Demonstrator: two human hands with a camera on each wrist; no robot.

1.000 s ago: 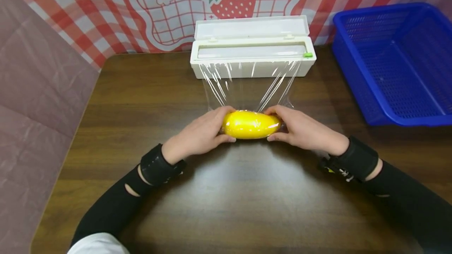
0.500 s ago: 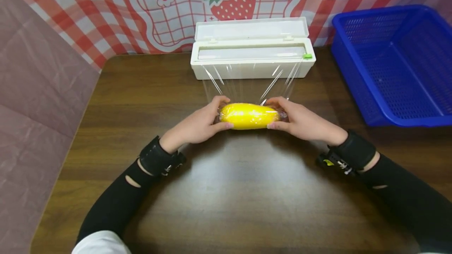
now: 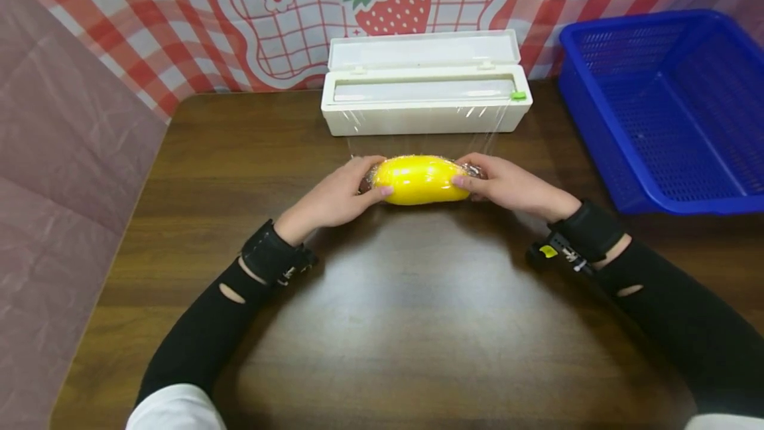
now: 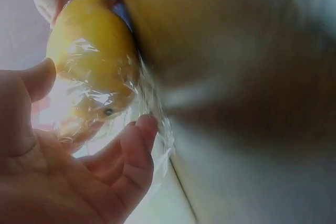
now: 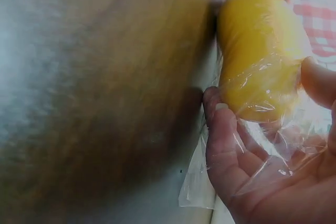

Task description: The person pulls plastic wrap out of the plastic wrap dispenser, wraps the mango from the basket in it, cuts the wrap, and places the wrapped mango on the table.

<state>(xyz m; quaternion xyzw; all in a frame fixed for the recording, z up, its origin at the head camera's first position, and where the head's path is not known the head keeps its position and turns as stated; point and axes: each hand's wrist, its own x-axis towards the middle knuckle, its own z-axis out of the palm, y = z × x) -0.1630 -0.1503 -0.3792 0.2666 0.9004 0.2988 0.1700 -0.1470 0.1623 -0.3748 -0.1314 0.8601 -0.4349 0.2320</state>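
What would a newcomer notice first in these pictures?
Most likely the bright yellow object, wrapped in clear film and held between the left hand and the right hand, near the middle of the head view. Next, perhaps, the blue basket at the right, and the open white box beyond the hands, with a strawberry print behind it.

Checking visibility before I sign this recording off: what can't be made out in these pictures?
Head: most fingertips of the left hand and right hand, hidden by the hands and yellow object.
Head: right side of the blue basket, cut off by the picture's edge.
Left wrist: details of the tabletop, blurred.
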